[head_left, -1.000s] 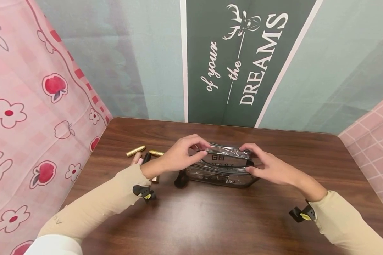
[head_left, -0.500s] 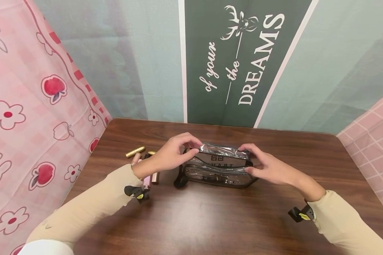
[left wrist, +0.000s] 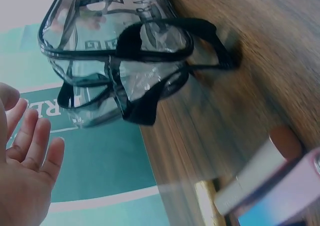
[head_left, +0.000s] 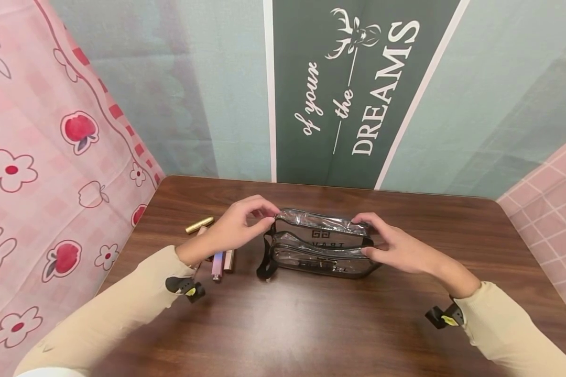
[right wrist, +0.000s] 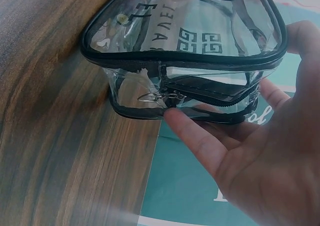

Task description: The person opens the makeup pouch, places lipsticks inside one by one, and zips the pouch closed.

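Note:
A clear cosmetic bag (head_left: 318,242) with black trim and dark lettering stands at the table's middle, its top unzipped. My right hand (head_left: 401,247) holds the bag's right end, fingers at the far edge and thumb at the near edge. In the right wrist view that thumb lies beside the metal zipper pull (right wrist: 152,98). Off the bag's left end is my left hand (head_left: 236,226), its fingers relaxed and slightly bent. The left wrist view shows this hand apart from the bag, with nothing in it. A black strap loop (head_left: 265,264) hangs from the left end.
Left of the bag, partly under my left forearm, lie cosmetic tubes: a gold tube (head_left: 200,225), a pink-and-blue tube (head_left: 217,267) and a pale tube with a brown end (left wrist: 260,171). The wooden table (head_left: 283,324) meets a green printed curtain (head_left: 325,131) at the back.
My left hand has moved left from the bag's upper edge to past its left end, uncovering that end and the strap. The right hand has stayed on the bag.

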{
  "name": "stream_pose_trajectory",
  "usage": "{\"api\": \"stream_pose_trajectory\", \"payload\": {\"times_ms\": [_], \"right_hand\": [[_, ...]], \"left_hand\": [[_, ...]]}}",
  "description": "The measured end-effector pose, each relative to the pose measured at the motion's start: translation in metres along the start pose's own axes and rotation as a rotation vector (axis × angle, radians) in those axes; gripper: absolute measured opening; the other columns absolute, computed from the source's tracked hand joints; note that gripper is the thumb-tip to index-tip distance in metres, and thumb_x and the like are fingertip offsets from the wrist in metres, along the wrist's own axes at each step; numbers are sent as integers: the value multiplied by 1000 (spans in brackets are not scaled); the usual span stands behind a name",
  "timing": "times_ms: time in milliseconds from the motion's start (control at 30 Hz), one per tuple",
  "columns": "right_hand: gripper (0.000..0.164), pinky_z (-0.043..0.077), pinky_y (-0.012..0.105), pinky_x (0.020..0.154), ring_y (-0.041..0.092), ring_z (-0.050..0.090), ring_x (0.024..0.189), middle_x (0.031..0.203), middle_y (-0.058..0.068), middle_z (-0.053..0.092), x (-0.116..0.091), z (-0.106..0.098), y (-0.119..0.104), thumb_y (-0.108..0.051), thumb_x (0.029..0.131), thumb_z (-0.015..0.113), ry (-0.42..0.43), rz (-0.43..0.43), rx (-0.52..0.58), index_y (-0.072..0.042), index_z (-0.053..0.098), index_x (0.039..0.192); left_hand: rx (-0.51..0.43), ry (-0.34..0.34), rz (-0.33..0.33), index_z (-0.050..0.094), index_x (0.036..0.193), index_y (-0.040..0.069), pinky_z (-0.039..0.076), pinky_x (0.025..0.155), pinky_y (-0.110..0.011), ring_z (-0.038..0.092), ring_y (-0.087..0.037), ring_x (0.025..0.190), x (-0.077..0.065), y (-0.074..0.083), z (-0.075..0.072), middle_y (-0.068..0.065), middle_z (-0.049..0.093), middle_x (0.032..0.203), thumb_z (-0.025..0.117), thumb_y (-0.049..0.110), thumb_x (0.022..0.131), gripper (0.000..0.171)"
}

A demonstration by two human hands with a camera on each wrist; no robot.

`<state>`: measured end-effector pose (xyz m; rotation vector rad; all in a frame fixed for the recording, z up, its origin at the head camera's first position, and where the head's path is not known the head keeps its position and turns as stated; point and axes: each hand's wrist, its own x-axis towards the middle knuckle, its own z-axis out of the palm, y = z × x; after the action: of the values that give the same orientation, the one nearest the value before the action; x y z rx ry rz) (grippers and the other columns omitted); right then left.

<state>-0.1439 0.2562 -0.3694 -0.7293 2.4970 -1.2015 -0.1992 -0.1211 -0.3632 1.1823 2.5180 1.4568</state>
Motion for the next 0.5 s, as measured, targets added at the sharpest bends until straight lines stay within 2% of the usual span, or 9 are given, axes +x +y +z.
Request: {"api": "stream_pose_trajectory", "payload": {"times_ms": [200,500], "right_hand": [[58,58,30,77,21,66,95,129,15,52,0,0,-1,-5,95,68,-1,10,13,-20,38,143],[58,58,30,76,20,66,93,131,15,51,0,-1,-2,-5,95,67,3,7,11,-19,38,143]], "left_hand": [[36,20,-18,71,110,4,54,85,-38,63,-16,93,-8,-8,-11,-4,69,104,69,3,95,16],[77,29,-46,71,111,6,54,80,-34,62,-15,89,-17,-17,-32,-4,68,102,69,3,95,16]]}}
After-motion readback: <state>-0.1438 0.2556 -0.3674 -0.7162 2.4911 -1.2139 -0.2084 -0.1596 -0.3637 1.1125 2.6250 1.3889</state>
